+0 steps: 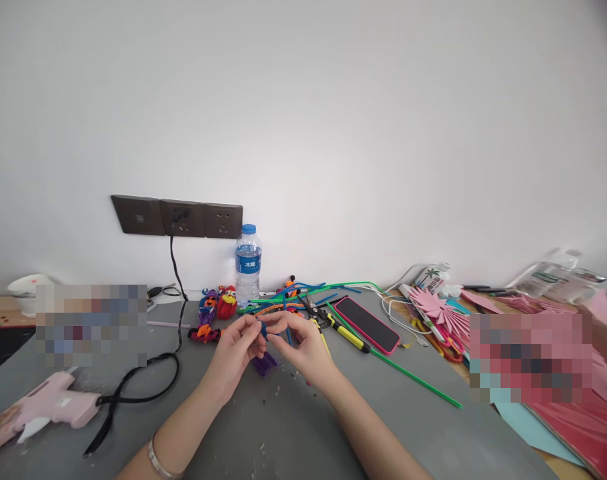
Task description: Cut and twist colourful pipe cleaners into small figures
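Over the middle of the grey table, my left hand (pixel 242 347) and my right hand (pixel 301 340) meet at the fingertips. Both are closed on a small blue pipe-cleaner piece (pixel 263 329), mostly hidden by the fingers. A straight blue length rises beside my right fingers; whether it joins the piece, I cannot tell. Just below the hands lies a purple fuzzy piece (pixel 264 364). Behind them are loose blue and green pipe cleaners (pixel 313 290) and small fuzzy figures, one red and yellow (pixel 227 302), one orange and black (pixel 203 333). Yellow-handled pliers (pixel 350 335) lie beyond my right hand.
A water bottle (pixel 248 267) stands against the wall. Rightward lie a pink-edged phone (pixel 367 325), a long green pipe cleaner (pixel 416 379), a white cable and pink folded paper (pixel 438 310). A pink glue gun (pixel 48 407) with a black cord lies left. Another person's arm (pixel 601 337) shows far right.
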Demonstrator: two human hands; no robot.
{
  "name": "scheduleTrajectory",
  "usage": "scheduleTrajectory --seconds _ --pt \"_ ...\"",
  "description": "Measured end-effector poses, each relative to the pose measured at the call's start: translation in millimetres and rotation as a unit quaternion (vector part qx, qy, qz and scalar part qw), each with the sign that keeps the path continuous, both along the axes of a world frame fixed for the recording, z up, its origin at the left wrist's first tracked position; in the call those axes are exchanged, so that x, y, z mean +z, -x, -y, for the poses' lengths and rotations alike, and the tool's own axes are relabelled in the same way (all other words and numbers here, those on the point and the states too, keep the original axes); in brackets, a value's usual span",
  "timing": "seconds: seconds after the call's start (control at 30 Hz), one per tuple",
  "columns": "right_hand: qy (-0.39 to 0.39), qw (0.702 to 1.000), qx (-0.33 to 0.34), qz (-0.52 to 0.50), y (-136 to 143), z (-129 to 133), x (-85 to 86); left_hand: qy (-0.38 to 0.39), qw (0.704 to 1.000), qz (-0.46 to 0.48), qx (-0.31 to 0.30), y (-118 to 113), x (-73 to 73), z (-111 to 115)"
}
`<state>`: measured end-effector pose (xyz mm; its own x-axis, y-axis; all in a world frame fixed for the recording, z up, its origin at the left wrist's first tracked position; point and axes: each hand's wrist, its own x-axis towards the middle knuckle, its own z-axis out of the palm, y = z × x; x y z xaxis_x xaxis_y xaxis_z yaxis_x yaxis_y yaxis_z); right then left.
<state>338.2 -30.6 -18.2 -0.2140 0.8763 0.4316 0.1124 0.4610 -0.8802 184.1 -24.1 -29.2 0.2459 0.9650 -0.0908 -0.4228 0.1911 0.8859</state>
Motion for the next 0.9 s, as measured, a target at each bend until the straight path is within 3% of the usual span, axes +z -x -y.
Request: scheduleTrajectory --seconds 0.27,0.47,0.6,0.73,0.9 --pt "-0.066 0.998 -0.019 0.011 4.1 -1.5 -4.5 -0.022 0.999 0.011 0.023 3.1 2.1 -0.9" --pt "0.032 0.998 -0.029 -0.036 -1.6 -5.7 -6.3 -0.030 0.999 -0.018 0.004 4.5 7.5 0.0" --pt "0.113 0.992 -0.001 -0.051 -5.9 -8.6 -3.9 -0.068 0.996 -0.064 -0.003 9.8 4.2 -4.2" --pt "0.128 0.990 0.023 -0.058 -7.5 -9.1 -1.5 -0.123 0.985 -0.118 -0.015 15.9 0.9 -9.7" --pt "0.137 0.987 0.048 -0.076 -5.9 -5.9 -0.5 -0.137 0.983 -0.119 -0.018 16.9 -0.2 -11.7"
